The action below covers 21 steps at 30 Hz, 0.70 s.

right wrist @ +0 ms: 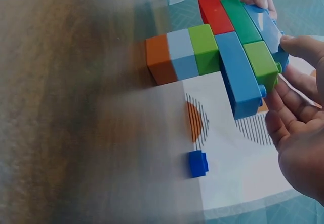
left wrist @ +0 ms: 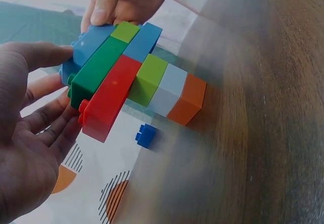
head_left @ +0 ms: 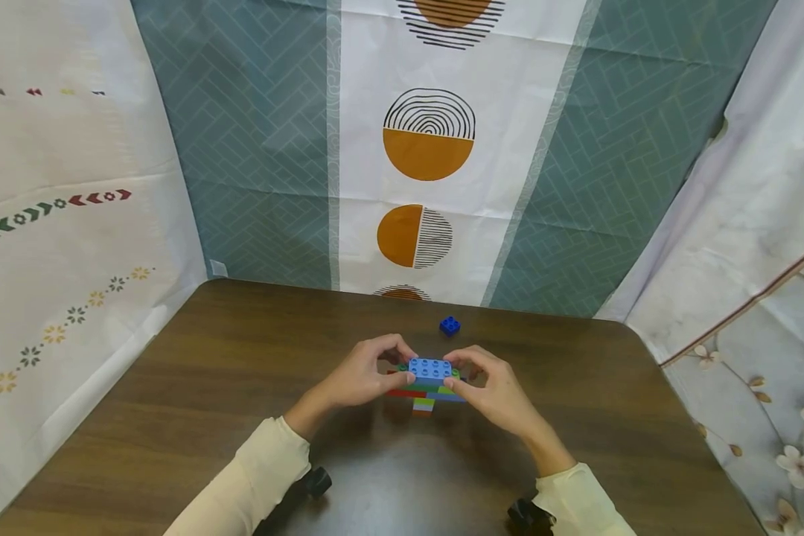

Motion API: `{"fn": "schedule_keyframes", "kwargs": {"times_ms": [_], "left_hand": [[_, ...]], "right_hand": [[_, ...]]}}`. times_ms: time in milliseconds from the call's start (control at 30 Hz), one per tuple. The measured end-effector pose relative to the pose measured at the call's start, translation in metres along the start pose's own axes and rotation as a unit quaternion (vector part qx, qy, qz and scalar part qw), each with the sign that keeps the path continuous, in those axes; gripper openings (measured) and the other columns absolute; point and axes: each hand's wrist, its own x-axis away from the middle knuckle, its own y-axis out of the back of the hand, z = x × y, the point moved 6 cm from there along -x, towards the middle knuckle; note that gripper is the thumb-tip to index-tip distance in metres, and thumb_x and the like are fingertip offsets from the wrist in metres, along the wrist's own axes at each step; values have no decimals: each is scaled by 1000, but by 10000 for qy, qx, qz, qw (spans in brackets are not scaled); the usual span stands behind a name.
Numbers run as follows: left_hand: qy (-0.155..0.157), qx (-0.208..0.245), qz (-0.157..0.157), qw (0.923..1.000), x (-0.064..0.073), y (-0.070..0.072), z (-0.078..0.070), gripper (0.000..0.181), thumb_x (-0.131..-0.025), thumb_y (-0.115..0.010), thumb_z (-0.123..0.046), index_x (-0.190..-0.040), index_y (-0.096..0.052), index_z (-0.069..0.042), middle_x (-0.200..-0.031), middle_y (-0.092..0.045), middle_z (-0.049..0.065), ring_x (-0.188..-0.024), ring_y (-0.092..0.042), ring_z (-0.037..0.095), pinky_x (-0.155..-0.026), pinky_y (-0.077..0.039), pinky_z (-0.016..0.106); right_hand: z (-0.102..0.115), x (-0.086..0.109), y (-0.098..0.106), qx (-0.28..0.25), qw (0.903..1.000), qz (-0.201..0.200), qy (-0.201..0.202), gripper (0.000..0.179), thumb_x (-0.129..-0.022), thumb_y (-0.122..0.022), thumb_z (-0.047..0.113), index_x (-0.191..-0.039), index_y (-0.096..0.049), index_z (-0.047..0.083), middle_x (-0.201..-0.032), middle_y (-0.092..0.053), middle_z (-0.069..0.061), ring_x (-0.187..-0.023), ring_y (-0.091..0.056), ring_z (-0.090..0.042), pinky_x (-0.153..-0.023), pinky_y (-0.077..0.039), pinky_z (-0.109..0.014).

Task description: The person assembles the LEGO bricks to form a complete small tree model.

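A stack of toy building bricks stands on the table, its narrow column made of an orange brick (left wrist: 188,101), a whitish brick (left wrist: 169,88) and a lime brick (left wrist: 149,78). Above the column, a red brick (left wrist: 112,95) and a blue brick (right wrist: 238,74) lie end to end. Over them come a green brick (left wrist: 101,71) and a small lime brick (right wrist: 261,64). A light blue eight-stud brick (head_left: 430,369) tops the stack. My left hand (head_left: 359,374) pinches its left end between thumb and fingers. The right hand (head_left: 502,387) pinches the opposite end.
A small dark blue four-stud brick (head_left: 450,326) lies on the brown table (head_left: 241,357), beyond the stack near the far edge. Patterned cloths (head_left: 261,149) hang behind and at both sides of the table. Black devices (head_left: 318,482) sit under both wrists.
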Motion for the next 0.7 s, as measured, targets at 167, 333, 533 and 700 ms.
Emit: {"fn": "schedule_keyframes", "kwargs": {"times_ms": [167, 333, 533, 700], "left_hand": [[-2, -49, -60, 10000, 2, 4, 0, 21, -92, -77, -17, -110, -66, -14, -110, -71, 2, -101, -66, 19, -100, -56, 47], [34, -66, -95, 9999, 3, 5, 0, 21, -92, -77, -18, -110, -66, -15, -112, -72, 1, -102, -66, 19, -100, -57, 49], [101, -43, -57, 9999, 1, 2, -1, 22, -92, -77, -19, -111, -66, -15, -114, -71, 1, -103, -64, 19, -100, -56, 50], [152, -14, -35, 9999, 1, 2, -1, 23, -92, -78, -19, -112, -67, -15, -114, -71, 1, -103, -63, 19, -100, -56, 48]], "right_hand": [[1, -8, 2, -113, 9988, 227, 425, 28, -93, -78, 21, -120, -71, 21, -114, -70, 4, -94, -63, -26, -81, -54, -31], [-7, -21, 11, -263, 9975, 308, 578, 29, -95, -74, 17, -124, -70, 21, -122, -70, -4, -101, -62, -25, -85, -55, -33], [-31, -40, 24, -340, 9992, -14, 195, 28, -95, -75, 17, -123, -70, 13, -117, -72, -16, -98, -65, -16, -85, -55, -27], [-53, -52, 27, -418, 9984, -284, -242, 33, -95, -74, 15, -125, -69, 3, -117, -72, -23, -98, -66, -11, -87, -55, -28]]}}
